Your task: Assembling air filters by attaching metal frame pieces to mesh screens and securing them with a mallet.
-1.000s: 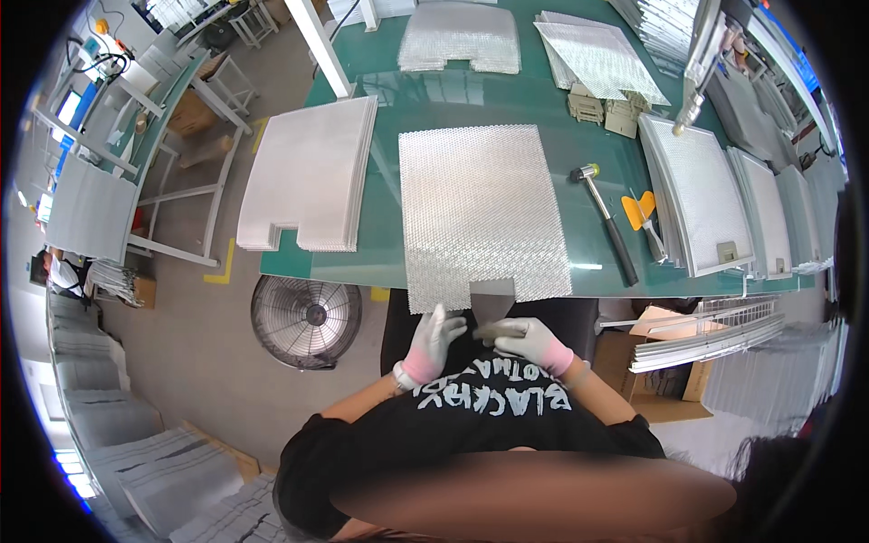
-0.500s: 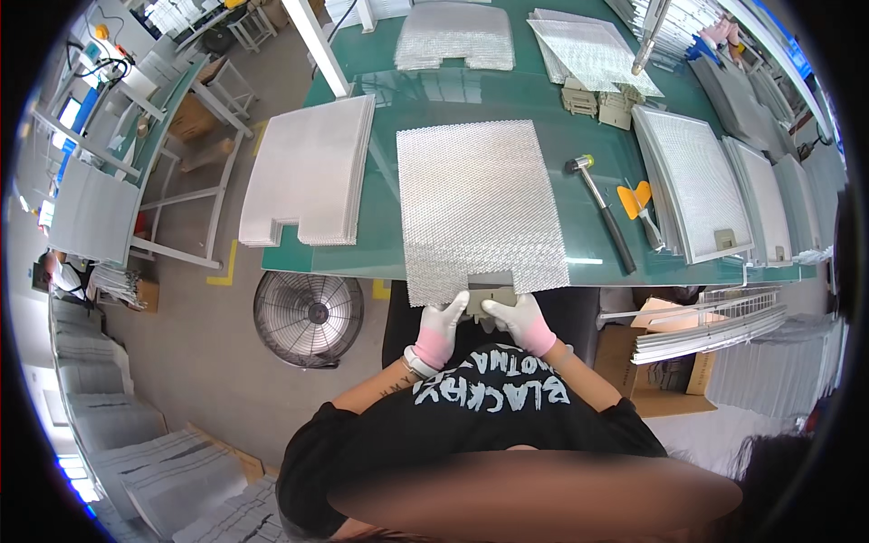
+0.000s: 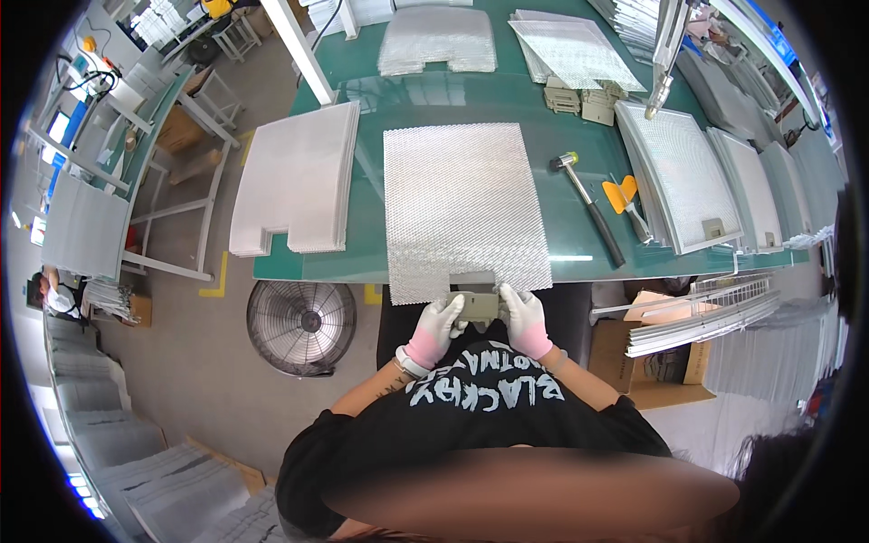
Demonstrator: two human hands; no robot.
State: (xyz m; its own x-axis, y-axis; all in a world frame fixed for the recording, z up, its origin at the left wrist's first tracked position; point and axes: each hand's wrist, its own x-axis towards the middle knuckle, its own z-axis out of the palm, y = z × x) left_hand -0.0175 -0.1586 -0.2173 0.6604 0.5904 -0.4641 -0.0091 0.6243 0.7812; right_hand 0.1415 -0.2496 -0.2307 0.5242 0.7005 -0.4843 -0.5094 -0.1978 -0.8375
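A silvery metal mesh sheet (image 3: 466,199) with a notch in its near edge lies on the green table, its near end overhanging the front edge. My left hand (image 3: 436,328), in a white and pink glove, is closed on a grey-beige plate (image 3: 480,307) at the notch, thumb on top. My gloved right hand (image 3: 525,324) is closed at the sheet's near right corner, fingertips beside the plate's right end. The fingers under both pieces are hidden.
Notched white sheets (image 3: 299,181) are stacked at left. To the right lie a mallet (image 3: 590,210), an orange-handled tool (image 3: 625,197) and framed mesh panels (image 3: 683,181). More plates (image 3: 579,100) lie farther back. A metal-tipped tool (image 3: 659,95) hangs at upper right. A floor fan (image 3: 303,326) stands left below.
My right thumb has come off the plate's face to its right end by the sheet's corner. My left hand stays on the plate. The view has shifted slightly.
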